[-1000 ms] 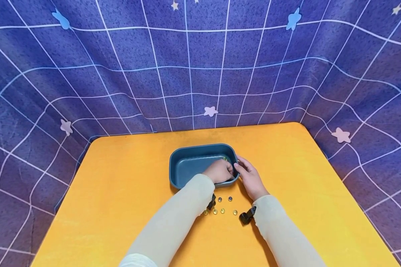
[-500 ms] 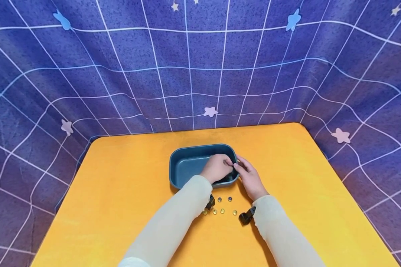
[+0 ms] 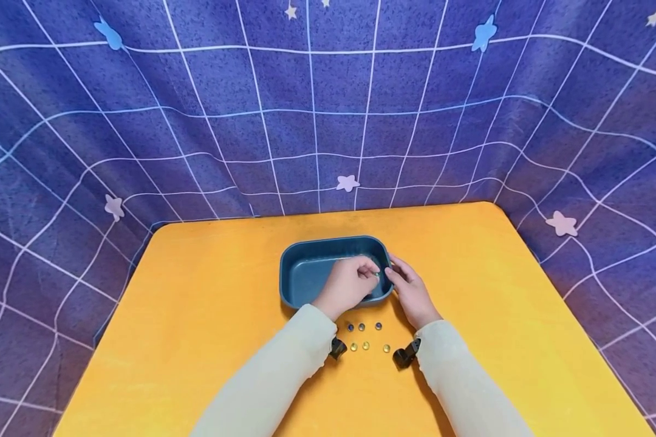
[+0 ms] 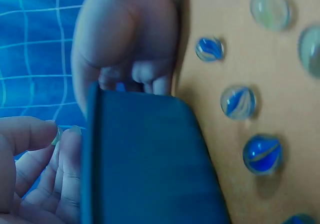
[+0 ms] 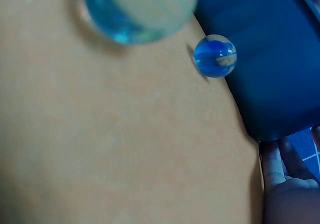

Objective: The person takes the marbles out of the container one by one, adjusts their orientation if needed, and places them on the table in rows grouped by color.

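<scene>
A dark blue rectangular tub (image 3: 328, 246) sits on the table. My left hand (image 3: 345, 282) is over its right half, thumb and index finger pinching a small greenish marble (image 4: 57, 137) that shows only partly between the fingertips. My right hand (image 3: 413, 296) grips the tub's right end, its thumb at the rim and the other fingers along the outer wall. In front of the tub lie blue-swirled marbles (image 3: 379, 326) in one row. Pale yellowish marbles (image 3: 365, 345) form a second row nearer me. The tub's floor beneath my left hand is hidden.
The orange-yellow table (image 3: 213, 291) extends well past the tub on both sides. A purple-blue curtain (image 3: 284, 133) with white grid lines and stars encloses its back and sides. Black wrist cameras (image 3: 403, 357) sit close to the loose marbles.
My left hand has drawn back from the tub's right end, up and to the left, bringing the pinched marble into sight. One more blue marble shows beside its wrist. My right hand keeps its grip.
</scene>
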Action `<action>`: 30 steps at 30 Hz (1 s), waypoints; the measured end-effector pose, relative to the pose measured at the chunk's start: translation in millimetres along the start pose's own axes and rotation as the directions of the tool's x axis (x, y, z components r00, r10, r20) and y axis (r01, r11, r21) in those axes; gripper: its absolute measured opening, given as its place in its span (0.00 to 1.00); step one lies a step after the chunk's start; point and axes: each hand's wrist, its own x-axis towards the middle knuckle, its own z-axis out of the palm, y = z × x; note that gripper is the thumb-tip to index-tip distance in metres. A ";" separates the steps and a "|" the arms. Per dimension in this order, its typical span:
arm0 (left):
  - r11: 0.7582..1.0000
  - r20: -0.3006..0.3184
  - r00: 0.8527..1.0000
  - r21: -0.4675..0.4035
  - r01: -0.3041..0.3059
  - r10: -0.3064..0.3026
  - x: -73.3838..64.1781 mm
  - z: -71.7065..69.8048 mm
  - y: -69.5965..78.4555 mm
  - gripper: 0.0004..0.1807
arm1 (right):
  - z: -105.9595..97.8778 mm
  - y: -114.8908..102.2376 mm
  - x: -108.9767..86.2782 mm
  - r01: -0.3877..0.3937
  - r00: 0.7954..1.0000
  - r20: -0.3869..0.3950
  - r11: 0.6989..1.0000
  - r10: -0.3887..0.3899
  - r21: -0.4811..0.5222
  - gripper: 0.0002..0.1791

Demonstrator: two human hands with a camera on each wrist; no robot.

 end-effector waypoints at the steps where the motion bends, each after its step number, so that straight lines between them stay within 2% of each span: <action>1: 1.000 -0.001 1.000 -0.008 -0.012 0.012 -3.6 -1.2 1.9 0.06 | 0.0 0.2 -0.2 0.001 1.000 -0.001 1.000 -0.001 0.002 0.27; 5: 0.999 -0.008 0.999 -0.024 -0.036 0.036 -19.4 -6.9 6.3 0.05 | 0.2 0.0 -1.2 -0.001 1.000 0.006 1.000 0.001 0.021 0.27; 9: 0.998 -0.030 0.999 -0.040 -0.040 0.039 -37.7 -13.1 3.5 0.05 | 0.2 -1.2 -2.5 -0.015 1.000 -0.006 1.000 0.015 0.003 0.26; 14: 0.992 -0.085 0.996 -0.123 -0.002 -0.008 -66.9 -20.3 -6.6 0.05 | -1.0 -1.6 -2.2 -0.025 1.000 -0.007 0.999 0.024 -0.027 0.27; 18: 0.978 -0.131 0.991 -0.210 0.012 -0.041 -89.7 -26.2 -15.9 0.06 | -2.6 -1.1 -0.7 -0.031 1.000 -0.004 0.999 0.031 -0.033 0.28; 24: 0.975 -0.202 0.978 -0.222 0.005 -0.051 -115.7 -43.3 -26.9 0.06 | -3.4 -1.5 -0.2 -0.035 0.999 -0.003 0.998 0.034 -0.043 0.27; 30: 0.978 -0.286 0.955 -0.205 0.023 -0.082 -137.2 -62.5 -37.4 0.08 | -0.3 -0.6 -1.2 -0.030 1.000 -0.001 0.999 0.030 -0.028 0.27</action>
